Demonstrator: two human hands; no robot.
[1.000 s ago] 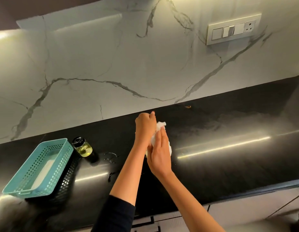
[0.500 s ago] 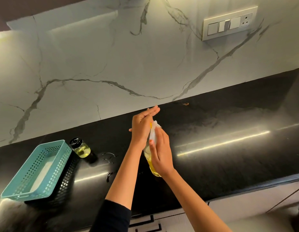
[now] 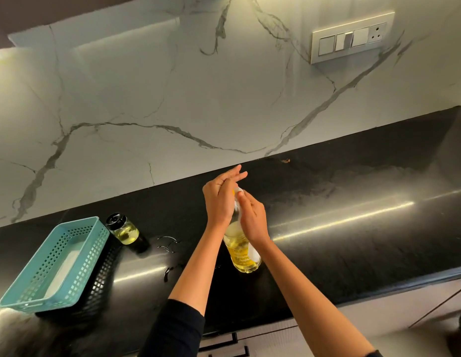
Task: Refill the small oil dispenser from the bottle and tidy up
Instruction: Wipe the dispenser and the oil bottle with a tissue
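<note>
The clear plastic bottle of yellow oil (image 3: 243,256) stands on the glossy black surface (image 3: 353,253), steadied at its top by the left hand (image 3: 217,202), fingers straight, while the right hand (image 3: 252,220) grips a white paper tissue (image 3: 237,217) round its neck, apparently wiping off drips.

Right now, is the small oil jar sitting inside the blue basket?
No, the small oil jar stands on the black counter beside the blue basket, outside it.
</note>
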